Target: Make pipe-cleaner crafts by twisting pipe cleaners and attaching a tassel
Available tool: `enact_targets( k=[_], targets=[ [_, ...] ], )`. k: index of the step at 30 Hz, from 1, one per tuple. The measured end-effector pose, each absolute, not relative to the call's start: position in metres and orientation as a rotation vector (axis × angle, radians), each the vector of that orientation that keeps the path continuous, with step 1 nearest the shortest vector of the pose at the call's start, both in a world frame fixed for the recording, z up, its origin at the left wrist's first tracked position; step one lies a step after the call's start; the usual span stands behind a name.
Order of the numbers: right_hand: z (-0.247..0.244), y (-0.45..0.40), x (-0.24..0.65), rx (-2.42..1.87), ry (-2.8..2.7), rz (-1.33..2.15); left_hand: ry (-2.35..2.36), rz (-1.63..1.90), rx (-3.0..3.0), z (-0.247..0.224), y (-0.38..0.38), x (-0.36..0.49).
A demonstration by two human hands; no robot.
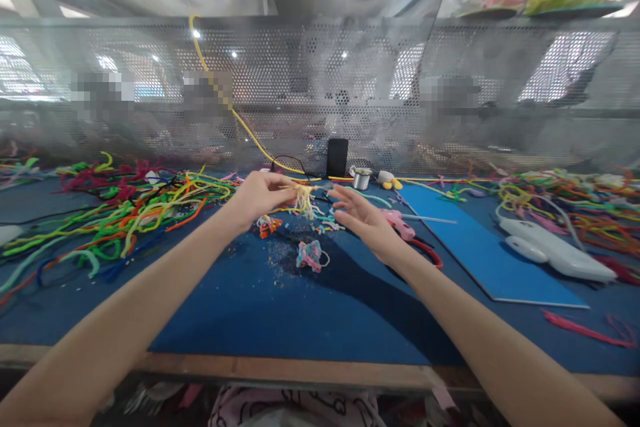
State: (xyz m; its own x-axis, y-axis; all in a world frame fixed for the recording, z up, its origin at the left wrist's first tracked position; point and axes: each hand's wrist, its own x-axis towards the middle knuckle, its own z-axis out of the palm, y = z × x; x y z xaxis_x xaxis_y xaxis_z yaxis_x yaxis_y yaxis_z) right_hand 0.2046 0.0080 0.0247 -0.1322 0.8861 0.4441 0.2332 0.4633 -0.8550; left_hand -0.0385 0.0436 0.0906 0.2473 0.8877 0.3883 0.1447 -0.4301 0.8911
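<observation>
My left hand point(267, 197) pinches a bundle of pale yellow fuzzy stems point(304, 200) over the middle of the blue table mat. Just right of the bundle, my right hand point(357, 213) has its fingers apart, with nothing seen in them. Nearer me on the mat lies a pink and light blue fuzzy piece point(309, 255) with a pale loop at its right side. An orange, multicoloured piece point(269, 226) sits below my left hand. Short coloured cut bits point(327, 223) are scattered between the hands.
Colourful fuzzy stems point(130, 207) pile up at left, more point(595, 213) at right. A blue board point(480, 247) bears a white glue gun point(560, 250). Near my right hand is a pink tool point(400, 223). A wire spool point(361, 179) and black box point(337, 157) stand at the back.
</observation>
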Motion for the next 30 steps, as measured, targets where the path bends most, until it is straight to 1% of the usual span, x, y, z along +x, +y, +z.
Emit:
enact_targets(
  k=[3, 5, 11, 16, 21, 24, 27, 30],
  targets=[
    [0.025, -0.002, 0.192, -0.804, -1.624, 1.067, 0.867, 1.079, 1.658, 0.08, 0.028, -0.018],
    [0.025, -0.006, 0.187, -0.787, -1.572, 1.117, 0.866, 1.008, 1.612, 0.071, 0.025, -0.012],
    [0.025, -0.006, 0.184, -0.99, -1.463, 1.019, 0.82, 0.94, 1.617, 0.045, 0.022, -0.013],
    [0.027, -0.006, 0.188, -1.041, -1.419, 1.055, 0.839, 0.987, 1.567, 0.038, 0.021, -0.018],
    [0.032, -0.008, 0.187, -0.966, -1.166, 0.966, 0.937, 1.196, 1.599, 0.041, 0.023, -0.025],
    [0.037, -0.006, 0.189, -0.882, -0.991, 0.946, 0.929, 1.309, 1.743, 0.04, 0.024, -0.027],
    [0.037, -0.003, 0.193, -0.885, -0.9, 1.026, 0.919, 1.224, 1.97, 0.033, 0.026, -0.028],
    [0.035, -0.002, 0.194, -0.915, -0.867, 1.084, 0.89, 1.109, 2.072, 0.025, 0.028, -0.028]
  ],
)
